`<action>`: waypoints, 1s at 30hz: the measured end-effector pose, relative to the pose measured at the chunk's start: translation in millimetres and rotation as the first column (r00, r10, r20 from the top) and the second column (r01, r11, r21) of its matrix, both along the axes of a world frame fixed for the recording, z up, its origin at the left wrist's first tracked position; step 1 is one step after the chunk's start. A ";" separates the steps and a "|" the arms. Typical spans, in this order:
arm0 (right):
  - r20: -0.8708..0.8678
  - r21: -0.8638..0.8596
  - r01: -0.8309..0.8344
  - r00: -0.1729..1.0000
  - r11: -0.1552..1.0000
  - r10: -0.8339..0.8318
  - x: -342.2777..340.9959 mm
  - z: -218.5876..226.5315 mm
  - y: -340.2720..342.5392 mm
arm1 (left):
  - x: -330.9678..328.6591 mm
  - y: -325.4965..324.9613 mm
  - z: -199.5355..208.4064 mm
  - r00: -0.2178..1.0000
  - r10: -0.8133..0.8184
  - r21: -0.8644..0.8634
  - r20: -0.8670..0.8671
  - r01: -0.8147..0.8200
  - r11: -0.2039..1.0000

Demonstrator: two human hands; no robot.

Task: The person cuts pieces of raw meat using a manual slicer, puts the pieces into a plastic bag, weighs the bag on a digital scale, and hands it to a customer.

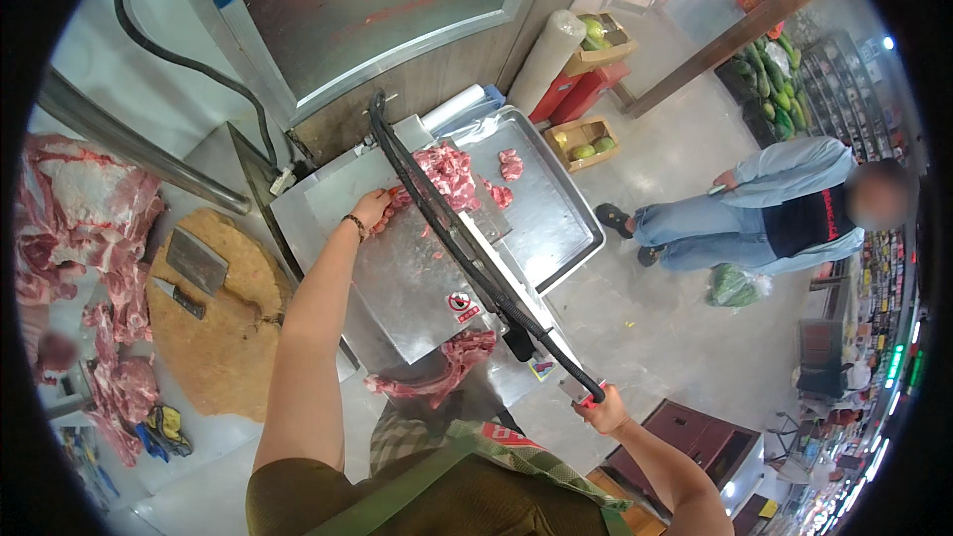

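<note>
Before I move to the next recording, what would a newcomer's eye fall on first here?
Probably the long dark bar slanting across the metal worktop, its near end gripped by the right hand. Near its far end, the left hand is at the raw meat. Off to the left, a cleaver and a knife lie on a round wooden block.

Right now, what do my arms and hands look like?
Your left hand is bare, with a dark bracelet at the wrist and a short olive sleeve higher up. Your right hand and forearm are bare, with no wristwear showing.
</note>
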State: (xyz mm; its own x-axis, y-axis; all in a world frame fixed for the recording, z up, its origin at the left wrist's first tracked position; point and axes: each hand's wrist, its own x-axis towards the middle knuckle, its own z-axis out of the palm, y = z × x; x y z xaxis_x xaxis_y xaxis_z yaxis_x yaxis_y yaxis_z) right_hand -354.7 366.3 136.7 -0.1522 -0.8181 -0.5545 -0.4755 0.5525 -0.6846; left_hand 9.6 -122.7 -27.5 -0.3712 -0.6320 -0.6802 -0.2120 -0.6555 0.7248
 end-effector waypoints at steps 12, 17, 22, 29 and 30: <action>-0.240 -0.033 -0.032 0.970 0.999 0.023 -12.7 -169.3 37.4 | -7.0 61.6 -24.2 0.963 0.269 0.001 0.015 -0.269 0.963; -0.236 -0.062 -0.024 0.972 0.998 0.009 -12.3 -180.9 39.9 | -13.5 94.2 -19.7 0.926 0.378 -0.017 0.003 -0.378 0.926; -0.071 -0.058 0.026 0.997 0.998 -0.030 -17.4 -176.4 39.3 | 21.2 92.2 -24.7 0.955 0.294 -0.078 0.048 -0.290 0.954; -0.069 -0.042 0.046 0.996 0.998 -0.049 -8.6 -130.7 36.2 | 42.9 95.2 0.8 0.976 0.177 -0.328 0.126 -0.127 0.936; -0.074 0.015 0.083 0.994 0.996 -0.082 -7.6 -120.7 33.4 | 45.1 98.0 6.3 0.983 0.143 -0.323 0.115 -0.099 0.941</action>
